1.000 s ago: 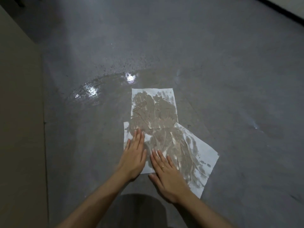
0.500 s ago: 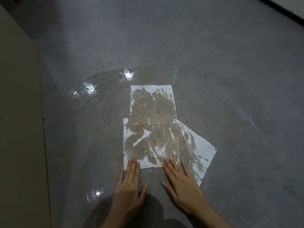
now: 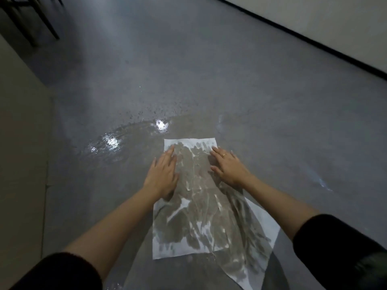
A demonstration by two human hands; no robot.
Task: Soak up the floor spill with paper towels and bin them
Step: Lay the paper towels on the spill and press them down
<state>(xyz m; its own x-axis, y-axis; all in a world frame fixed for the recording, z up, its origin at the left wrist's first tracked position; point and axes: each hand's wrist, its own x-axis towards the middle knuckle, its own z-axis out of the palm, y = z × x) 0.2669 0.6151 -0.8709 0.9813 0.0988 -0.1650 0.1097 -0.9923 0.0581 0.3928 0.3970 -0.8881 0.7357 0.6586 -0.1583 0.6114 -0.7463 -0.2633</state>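
Three overlapping white paper towels [image 3: 201, 218], mostly soaked brown-grey, lie flat on the grey floor. My left hand [image 3: 162, 174] presses flat on the left edge of the far towel, fingers straight. On that towel's right side my right hand [image 3: 227, 164] also lies flat, with a ring on one finger. The spill [image 3: 125, 135] is a shiny puddle with light glints, stretching left and beyond the towels' far edge. No bin is in view.
A beige wall or cabinet side [image 3: 21, 143] runs along the left. Dark chair legs [image 3: 31, 21] stand at the top left. A light wall with a black skirting [image 3: 314, 42] crosses the top right. Bare grey floor lies to the right.
Both hands have moved from the near edge of the towels forward onto the far towel. The view has shifted closer and further forward. More of the towels looks soaked.
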